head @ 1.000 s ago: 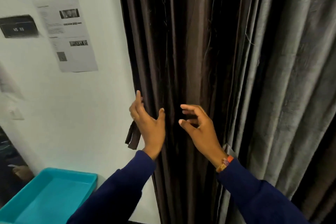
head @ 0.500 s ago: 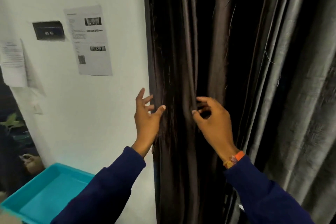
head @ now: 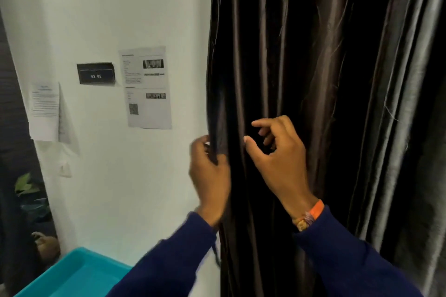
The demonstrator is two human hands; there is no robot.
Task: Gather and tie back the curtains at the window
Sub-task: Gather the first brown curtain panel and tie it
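Note:
A dark brown curtain (head: 277, 55) hangs in folds from the top of the view down past my arms. Beside it on the right hangs a grey curtain (head: 410, 128). My left hand (head: 210, 176) grips the brown curtain's left edge, fingers curled behind the fabric next to the wall. My right hand (head: 280, 161) is in front of the middle folds, thumb and forefinger apart and the other fingers loosely curled, with no fabric plainly between them. A thin dark strip (head: 217, 255) dangles along the curtain edge below my left wrist.
A white wall (head: 120, 7) on the left carries a printed sheet (head: 147, 89), a black sign reading WS 05 (head: 96, 74) and another paper (head: 45, 111). A teal tray (head: 72, 275) sits at the lower left, with plant leaves (head: 24, 183) behind it.
The view has swung left and up. My left hand went from flat against the curtain edge to curled round it. My right hand let go of the fold it pinched.

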